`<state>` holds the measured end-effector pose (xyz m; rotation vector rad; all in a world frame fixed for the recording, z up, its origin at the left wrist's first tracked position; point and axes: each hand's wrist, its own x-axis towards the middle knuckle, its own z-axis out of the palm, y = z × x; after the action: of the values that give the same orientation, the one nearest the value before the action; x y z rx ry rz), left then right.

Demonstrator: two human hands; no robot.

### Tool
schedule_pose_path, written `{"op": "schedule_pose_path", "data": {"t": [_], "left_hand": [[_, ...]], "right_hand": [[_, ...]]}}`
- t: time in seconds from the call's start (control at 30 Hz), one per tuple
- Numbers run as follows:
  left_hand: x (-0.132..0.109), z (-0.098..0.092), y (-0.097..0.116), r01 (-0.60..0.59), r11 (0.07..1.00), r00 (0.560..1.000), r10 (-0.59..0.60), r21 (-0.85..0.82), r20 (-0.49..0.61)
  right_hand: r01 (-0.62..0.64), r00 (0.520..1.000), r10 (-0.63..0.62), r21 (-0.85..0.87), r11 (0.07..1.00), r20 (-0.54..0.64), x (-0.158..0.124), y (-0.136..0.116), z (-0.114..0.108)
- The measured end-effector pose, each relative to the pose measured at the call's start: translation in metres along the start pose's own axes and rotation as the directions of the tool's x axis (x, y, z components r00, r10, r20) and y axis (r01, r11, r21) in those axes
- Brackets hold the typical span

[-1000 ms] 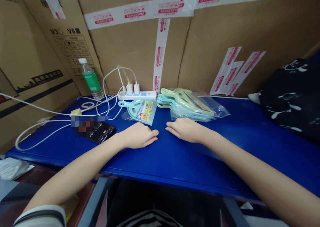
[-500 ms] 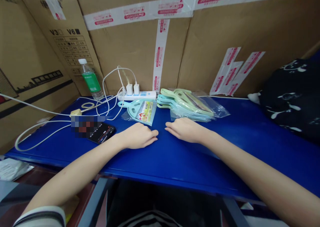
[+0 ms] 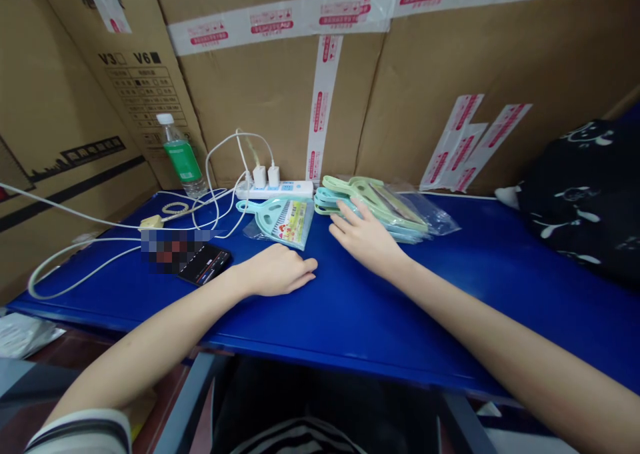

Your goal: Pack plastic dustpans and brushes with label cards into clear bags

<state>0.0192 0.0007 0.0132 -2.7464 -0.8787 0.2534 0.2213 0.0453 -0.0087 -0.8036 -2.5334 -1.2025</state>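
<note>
One hand (image 3: 367, 241) on bagged plastics (image 3: 373, 204), blue table edge (image 3: 350, 364)

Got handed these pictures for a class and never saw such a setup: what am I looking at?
No machine here: one camera worn on a person's head looks down at their own bare hands. The left hand rests on a blue table, holding nothing, near a phone. The right hand reaches toward a stack of pale green and blue plastic pieces in clear bags, not visibly gripping. Behind stand a power strip and a water bottle.
</note>
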Motion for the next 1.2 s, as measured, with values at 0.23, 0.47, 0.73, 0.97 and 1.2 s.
{"op": "schedule_pose_path", "data": {"t": [0.23,0.47,0.73,0.97,1.2], "left_hand": [[-0.001,-0.001,0.000,-0.001,1.000,1.000,0.001,-0.006,-0.029],[-0.001,-0.003,0.001,0.005,1.000,1.000,-0.005,-0.003,0.010],[-0.001,-0.002,0.000,0.000,1.000,1.000,-0.001,-0.016,-0.009],[-0.002,-0.001,0.000,-0.007,1.000,0.999,0.006,-0.025,-0.040],[-0.002,-0.001,0.001,-0.010,1.000,0.999,0.009,-0.025,-0.046]], "right_hand": [[-0.120,0.957,0.119,-0.012,0.993,0.263,0.002,0.002,-0.004],[-0.277,0.900,0.247,0.033,0.960,0.360,0.002,0.006,-0.005],[-0.371,0.821,0.320,0.016,0.929,0.472,0.003,0.014,-0.010],[-0.408,0.816,0.352,0.027,0.912,0.458,-0.004,0.021,-0.004],[-0.412,0.815,0.351,0.034,0.911,0.462,-0.005,0.026,-0.006]]}}
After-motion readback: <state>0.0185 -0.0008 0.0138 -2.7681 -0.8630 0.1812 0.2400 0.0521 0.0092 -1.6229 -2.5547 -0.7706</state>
